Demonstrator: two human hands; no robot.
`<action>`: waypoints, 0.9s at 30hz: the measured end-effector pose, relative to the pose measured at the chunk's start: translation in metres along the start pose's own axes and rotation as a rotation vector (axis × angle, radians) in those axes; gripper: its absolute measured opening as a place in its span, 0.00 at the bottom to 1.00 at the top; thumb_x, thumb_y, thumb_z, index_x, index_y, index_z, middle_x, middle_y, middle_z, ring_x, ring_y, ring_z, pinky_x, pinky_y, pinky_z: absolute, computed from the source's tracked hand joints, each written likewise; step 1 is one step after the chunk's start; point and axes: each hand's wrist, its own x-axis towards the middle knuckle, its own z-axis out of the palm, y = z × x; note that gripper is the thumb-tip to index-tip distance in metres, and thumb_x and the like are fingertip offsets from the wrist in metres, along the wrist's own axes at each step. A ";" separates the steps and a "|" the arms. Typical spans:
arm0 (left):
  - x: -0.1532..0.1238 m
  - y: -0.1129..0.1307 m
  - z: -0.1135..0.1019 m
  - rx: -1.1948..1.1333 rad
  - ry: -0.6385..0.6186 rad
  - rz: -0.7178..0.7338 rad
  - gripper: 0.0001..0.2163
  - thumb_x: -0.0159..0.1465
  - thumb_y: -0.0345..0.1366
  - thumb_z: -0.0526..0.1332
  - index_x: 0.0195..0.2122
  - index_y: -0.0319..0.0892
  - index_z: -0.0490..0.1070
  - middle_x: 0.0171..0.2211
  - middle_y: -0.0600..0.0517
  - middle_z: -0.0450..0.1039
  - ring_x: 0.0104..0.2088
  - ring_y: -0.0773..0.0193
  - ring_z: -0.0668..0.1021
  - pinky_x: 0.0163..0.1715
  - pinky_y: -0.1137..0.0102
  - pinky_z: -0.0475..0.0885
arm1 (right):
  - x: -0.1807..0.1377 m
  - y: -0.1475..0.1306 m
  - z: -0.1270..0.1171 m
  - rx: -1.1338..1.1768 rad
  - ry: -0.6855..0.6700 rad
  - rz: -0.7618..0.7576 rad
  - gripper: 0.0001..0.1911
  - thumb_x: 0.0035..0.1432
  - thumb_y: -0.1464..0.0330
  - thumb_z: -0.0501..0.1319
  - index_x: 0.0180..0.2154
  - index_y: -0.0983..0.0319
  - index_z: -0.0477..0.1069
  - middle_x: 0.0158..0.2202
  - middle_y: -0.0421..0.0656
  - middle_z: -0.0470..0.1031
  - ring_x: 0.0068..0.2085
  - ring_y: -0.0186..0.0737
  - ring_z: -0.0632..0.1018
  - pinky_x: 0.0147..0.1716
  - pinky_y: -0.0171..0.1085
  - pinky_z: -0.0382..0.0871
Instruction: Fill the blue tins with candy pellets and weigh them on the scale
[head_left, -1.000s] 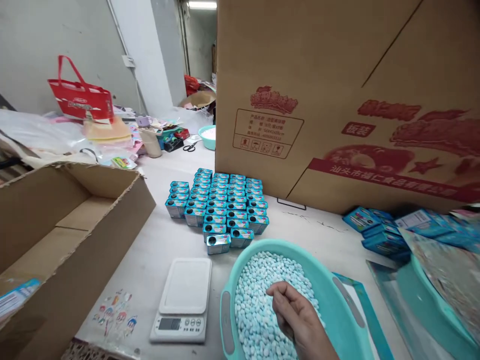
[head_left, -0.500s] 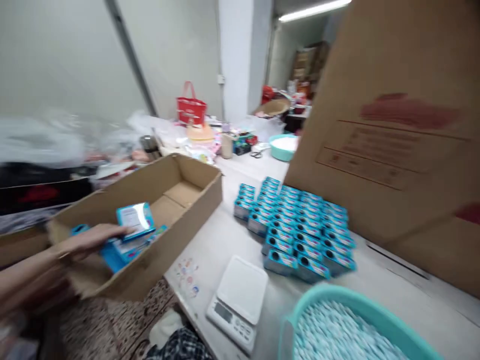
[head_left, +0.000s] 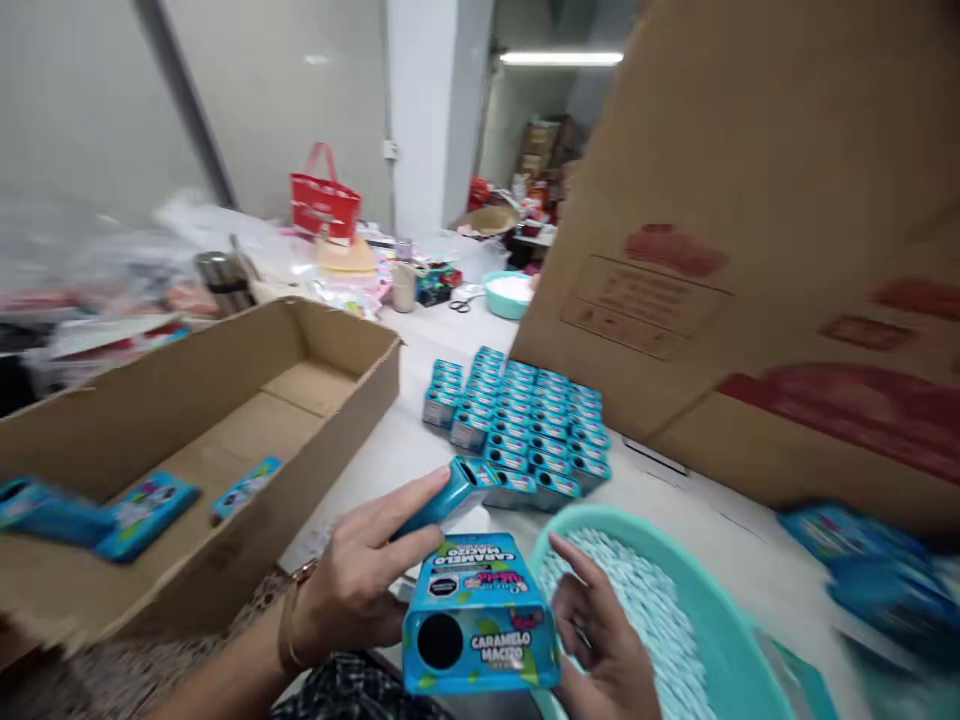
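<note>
My left hand (head_left: 367, 570) is closed on small blue candy boxes. One narrow blue box (head_left: 454, 490) sticks out between its fingers. A larger-looking blue candy box (head_left: 480, 620), printed "Caramelo Macizo" with a black oval, is close to the camera, against the left thumb side. My right hand (head_left: 600, 630) is at that box's right edge, index finger raised and other fingers partly curled; whether it touches the box I cannot tell. Below and behind the hands is a turquoise basin (head_left: 720, 600) of pale blue wrapped sweets (head_left: 645, 580). The scale is mostly hidden behind the boxes.
A long cardboard tray (head_left: 352, 430) at left holds several blue boxes (head_left: 150, 510). Rows of blue boxes (head_left: 525, 420) stand on the white table beyond my hands. A large cardboard carton (head_left: 675, 330) rises at right. Blurred blue packages (head_left: 862, 550) lie at the right edge.
My left hand has moved from the cardboard tray to the front middle, bringing blue boxes along. My right hand has come into view. The camera has turned to the right.
</note>
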 end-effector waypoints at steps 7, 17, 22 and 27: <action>0.008 -0.048 0.063 -0.128 -0.210 0.233 0.23 0.43 0.28 0.77 0.41 0.49 0.82 0.60 0.40 0.71 0.56 0.40 0.76 0.55 0.57 0.73 | -0.001 -0.020 -0.002 -0.160 0.036 -0.237 0.18 0.54 0.65 0.69 0.48 0.56 0.75 0.32 0.41 0.76 0.28 0.38 0.70 0.30 0.37 0.65; 0.003 -0.044 0.102 -0.748 -0.120 -0.347 0.28 0.45 0.32 0.75 0.50 0.46 0.74 0.55 0.43 0.75 0.49 0.46 0.80 0.43 0.64 0.78 | -0.008 -0.009 0.016 0.183 0.163 -0.027 0.31 0.47 0.41 0.67 0.39 0.60 0.71 0.25 0.35 0.61 0.26 0.33 0.58 0.25 0.34 0.55; 0.016 -0.048 0.111 -1.026 -0.217 -0.766 0.25 0.49 0.41 0.73 0.50 0.44 0.76 0.41 0.47 0.82 0.37 0.53 0.83 0.38 0.65 0.79 | -0.002 0.011 0.025 0.418 0.430 -0.036 0.36 0.60 0.45 0.58 0.62 0.55 0.56 0.27 0.34 0.59 0.25 0.35 0.62 0.25 0.33 0.60; 0.020 -0.052 0.133 -1.064 -0.474 -0.917 0.14 0.56 0.44 0.69 0.40 0.42 0.81 0.34 0.48 0.83 0.39 0.52 0.82 0.48 0.60 0.77 | -0.002 0.016 0.013 0.347 0.278 -0.111 0.41 0.56 0.38 0.56 0.62 0.56 0.64 0.44 0.47 0.74 0.44 0.50 0.75 0.46 0.45 0.70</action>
